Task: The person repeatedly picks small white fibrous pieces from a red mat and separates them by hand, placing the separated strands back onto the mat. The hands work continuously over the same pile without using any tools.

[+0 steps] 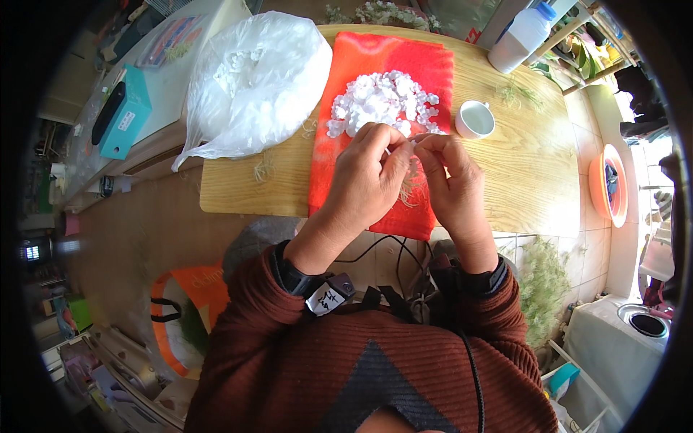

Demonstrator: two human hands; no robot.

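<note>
My left hand (373, 168) and my right hand (452, 173) meet fingertip to fingertip over a red cloth (395, 224). Between the fingertips is something small and pale, mostly hidden by the fingers. Thin pale stems (412, 189) show between the hands, against the cloth. Just beyond my fingers lies a loose pile of small white artificial flowers (379, 100). To the right of the cloth stands a white cup (475, 120). A large translucent plastic bag (260, 86) holding white pieces sits left of the cloth.
The wooden table (530, 168) carries scattered dry sprigs (264, 168) and a plastic bottle (522, 38) at its back right. A teal box (125, 119) rests on a white surface at left. Feathery greenery (541, 292) lies on the floor, right; an orange-trimmed bag (203, 287) stands at lower left.
</note>
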